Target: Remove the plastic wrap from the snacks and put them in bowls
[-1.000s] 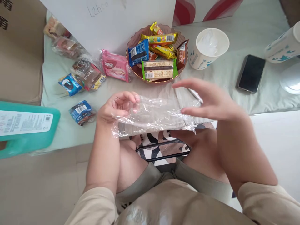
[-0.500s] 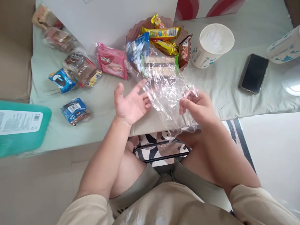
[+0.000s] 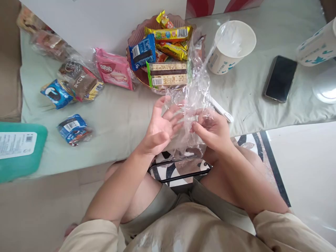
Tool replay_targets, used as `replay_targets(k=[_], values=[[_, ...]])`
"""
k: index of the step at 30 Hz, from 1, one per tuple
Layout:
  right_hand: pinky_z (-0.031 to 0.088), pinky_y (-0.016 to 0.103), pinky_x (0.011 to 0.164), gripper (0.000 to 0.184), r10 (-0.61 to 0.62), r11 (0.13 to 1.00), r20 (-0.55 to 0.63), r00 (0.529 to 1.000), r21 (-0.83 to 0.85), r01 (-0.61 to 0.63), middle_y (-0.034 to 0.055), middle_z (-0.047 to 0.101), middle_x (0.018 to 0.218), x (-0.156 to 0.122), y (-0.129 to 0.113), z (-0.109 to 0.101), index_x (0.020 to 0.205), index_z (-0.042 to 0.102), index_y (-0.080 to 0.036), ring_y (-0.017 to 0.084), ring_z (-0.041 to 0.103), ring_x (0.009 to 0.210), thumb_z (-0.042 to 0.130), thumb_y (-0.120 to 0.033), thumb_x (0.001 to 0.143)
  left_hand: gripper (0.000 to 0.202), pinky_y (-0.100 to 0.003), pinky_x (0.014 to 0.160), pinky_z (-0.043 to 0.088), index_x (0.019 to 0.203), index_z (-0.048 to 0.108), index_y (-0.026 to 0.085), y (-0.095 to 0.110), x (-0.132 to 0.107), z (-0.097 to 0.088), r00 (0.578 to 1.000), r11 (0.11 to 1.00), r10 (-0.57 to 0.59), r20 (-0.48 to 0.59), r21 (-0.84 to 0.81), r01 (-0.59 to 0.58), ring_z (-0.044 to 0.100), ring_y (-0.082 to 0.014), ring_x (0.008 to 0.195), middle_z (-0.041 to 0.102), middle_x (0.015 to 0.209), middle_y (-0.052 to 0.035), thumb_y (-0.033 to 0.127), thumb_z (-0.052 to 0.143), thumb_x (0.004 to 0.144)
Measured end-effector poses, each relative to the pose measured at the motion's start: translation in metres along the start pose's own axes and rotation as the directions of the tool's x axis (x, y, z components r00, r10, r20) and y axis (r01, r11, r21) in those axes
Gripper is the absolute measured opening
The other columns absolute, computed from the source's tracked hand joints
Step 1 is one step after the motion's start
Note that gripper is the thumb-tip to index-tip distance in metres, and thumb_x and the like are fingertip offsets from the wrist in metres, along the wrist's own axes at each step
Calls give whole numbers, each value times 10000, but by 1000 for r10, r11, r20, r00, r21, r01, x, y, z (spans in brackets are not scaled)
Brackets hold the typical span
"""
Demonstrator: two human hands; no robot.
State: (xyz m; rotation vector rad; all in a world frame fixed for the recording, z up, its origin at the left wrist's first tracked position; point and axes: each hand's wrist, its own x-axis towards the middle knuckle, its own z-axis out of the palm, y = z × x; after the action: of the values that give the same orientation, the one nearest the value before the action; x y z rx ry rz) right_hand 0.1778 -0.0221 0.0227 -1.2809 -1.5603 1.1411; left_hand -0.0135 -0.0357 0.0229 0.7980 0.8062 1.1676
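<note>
Clear plastic bag [image 3: 196, 87] is held upright at centre frame, pinched in the right hand [image 3: 214, 131], with the flat, unclenched left hand [image 3: 160, 127] pressed against it; spreading seems under way. Beyond it a snack bowl [image 3: 136, 35] and a paper cup [image 3: 223, 63] are seen.

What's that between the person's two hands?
A crinkled clear plastic bag, pinched by the right hand and resting against the open left hand. The head view shows it.

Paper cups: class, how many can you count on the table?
2. One cup stands just right of the snack bowl; the other cup is at the right edge, partly cut off. Others may lie outside the picture.
</note>
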Motion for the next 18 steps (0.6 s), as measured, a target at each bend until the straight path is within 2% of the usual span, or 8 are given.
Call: replay_targets(k=[2, 3, 6, 7, 9, 12, 15, 18], values=[[455, 333, 648, 247, -26, 996, -8, 1000, -86, 25, 22, 691, 805, 3, 4, 2, 647, 465, -243, 174, 665, 732, 661, -244, 798, 984, -435, 1059, 569, 1344, 493, 461, 2, 0, -3, 995, 996, 86, -55, 44, -83, 596, -321, 1417, 604, 1497, -28, 665, 970, 507], [456, 338, 665, 243, -32, 992, -8, 999, -122, 31, 29, 700, 818, 4, 6, 3, 641, 467, -242, 189, 679, 776, 658, -234, 791, 1027, -431, 1050, 573, 1368, 478, 471, 2, 0, -5, 994, 994, 90, -61, 61, -86, 597, -327, 1418, 595, 1507, -30, 656, 981, 491], [447, 335, 661, 237, -23, 984, 11, 1000, -175, 25, 40, 714, 814, 7, 8, 6, 645, 466, -244, 212, 698, 832, 651, -216, 790, 1056, -413, 965, 608, 1393, 489, 418, -5, 5, -7, 998, 996, -21, -56, 87, 25, 673, -337, 1314, 621, 1476, -72, 623, 992, 488], [446, 329, 653, 231, -23, 984, 18, 1000, -176, 26, 39, 714, 805, 7, 8, 6, 650, 469, -244, 211, 698, 831, 652, -213, 788, 984, -396, 935, 615, 1365, 524, 369, -8, 7, -7, 995, 993, -69, -68, 94, 76, 709, -320, 1249, 652, 1436, -89, 575, 991, 524], [447, 313, 629, 202, 7, 986, 32, 999, -167, -1, 46, 747, 879, 7, 7, 6, 672, 494, -238, 185, 681, 773, 666, -220, 778, 693, -349, 860, 621, 1210, 619, 257, -14, 11, -8, 982, 979, -141, -129, 133, 158, 764, -262, 1077, 737, 1281, -106, 435, 948, 626], [451, 297, 596, 203, 119, 986, 41, 992, -122, -113, 56, 772, 962, 6, 7, 3, 697, 527, -223, 134, 622, 655, 701, -291, 776, 259, -289, 727, 602, 927, 672, 188, -15, 15, -10, 960, 958, -118, -254, 226, 178, 767, -192, 841, 791, 946, -68, 265, 803, 717], [485, 291, 593, 301, 225, 974, 95, 970, 6, -227, 31, 742, 783, 8, 9, -4, 703, 521, -227, 152, 646, 639, 758, -397, 780, 108, -265, 671, 586, 822, 672, 195, -7, 16, -13, 957, 959, -27, -288, 263, 106, 757, -166, 759, 791, 851, -30, 204, 718, 725], [560, 308, 597, 431, 320, 906, 231, 919, 211, -368, 37, 761, 757, 13, 12, -12, 815, 618, -231, 204, 732, 685, 795, -621, 763, 91, -260, 657, 587, 784, 656, 197, 0, 15, -18, 969, 958, -38, -243, 267, 104, 761, -159, 730, 809, 883, -20, 195, 705, 707]])
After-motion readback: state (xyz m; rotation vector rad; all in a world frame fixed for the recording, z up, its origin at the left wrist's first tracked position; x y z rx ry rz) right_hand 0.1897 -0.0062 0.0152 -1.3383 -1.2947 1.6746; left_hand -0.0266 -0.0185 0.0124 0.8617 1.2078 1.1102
